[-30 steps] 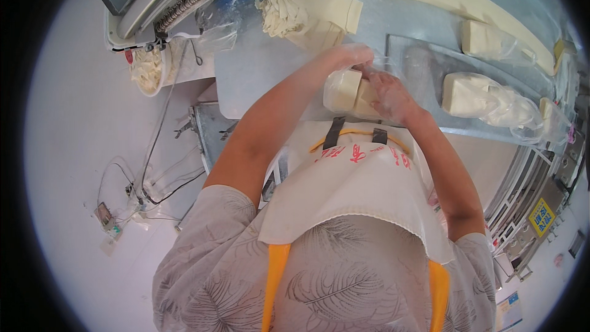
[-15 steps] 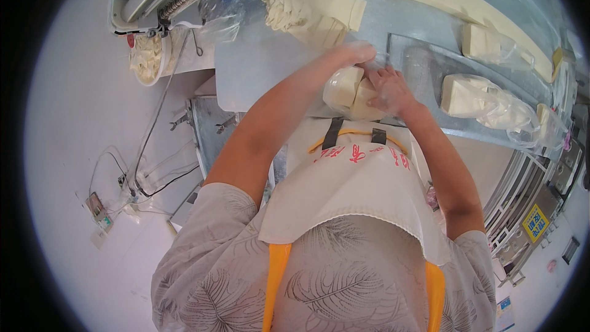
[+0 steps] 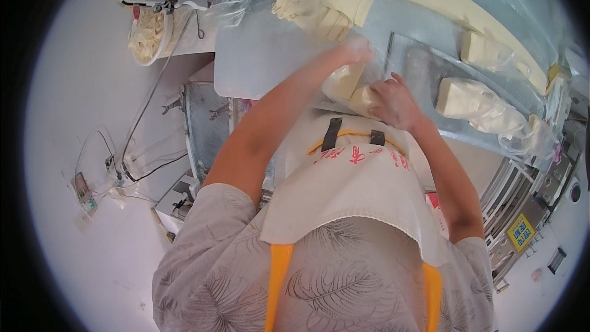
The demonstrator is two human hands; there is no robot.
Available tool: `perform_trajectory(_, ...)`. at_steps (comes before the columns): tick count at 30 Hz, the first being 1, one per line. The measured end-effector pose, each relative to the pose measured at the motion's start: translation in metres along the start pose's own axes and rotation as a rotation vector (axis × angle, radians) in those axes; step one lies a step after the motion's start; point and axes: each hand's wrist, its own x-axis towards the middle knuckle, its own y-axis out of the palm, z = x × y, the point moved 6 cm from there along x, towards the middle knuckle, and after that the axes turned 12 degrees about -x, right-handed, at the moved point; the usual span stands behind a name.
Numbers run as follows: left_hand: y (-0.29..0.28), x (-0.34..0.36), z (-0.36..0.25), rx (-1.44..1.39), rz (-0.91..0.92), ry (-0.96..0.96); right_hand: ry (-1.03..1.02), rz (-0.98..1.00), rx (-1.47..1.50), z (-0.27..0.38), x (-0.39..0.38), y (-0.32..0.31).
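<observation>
In front of my apron, a clear plastic bag (image 3: 332, 90) lies around two pale blocks of what look like stacked dough sheets (image 3: 349, 79). My left hand (image 3: 357, 50) is at the bag's far end, closed and hazy, apparently pinching the film; its fingertips are hard to make out. From the right, my right hand (image 3: 396, 103) curls its fingers over the nearer block (image 3: 364, 99) through the film, its thumb raised. Blur hides where the bag's mouth lies.
Folded dough sheets (image 3: 319, 0) are heaped at the far middle. A metal tray (image 3: 424, 64) sits to the right, with bagged blocks (image 3: 470, 101) and another block (image 3: 482, 49) about it. A long dough strip (image 3: 455, 6) runs behind. A white tub of dough scraps (image 3: 147, 35) is at left.
My right hand has shifted slightly down and right, and its thumb has lifted away from the bag. My left hand stays at the far end. The view has tilted slightly.
</observation>
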Motion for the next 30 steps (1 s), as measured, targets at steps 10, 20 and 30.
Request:
perform_trajectory(10, -0.013, -0.146, -0.106, -1.881, 0.339, 0.431, 0.181, -0.199, 1.111, 0.034, -0.077, -0.145)
perform_trajectory(20, 0.028, -0.180, -0.131, -1.431, -0.189, 0.256, 0.312, -0.166, 1.229, 0.003, -0.062, -0.097)
perform_trajectory(30, 0.030, -0.121, -0.103, -1.430, -0.370, -0.074, 0.229, 0.188, 1.385, -0.075, -0.004, -0.097)
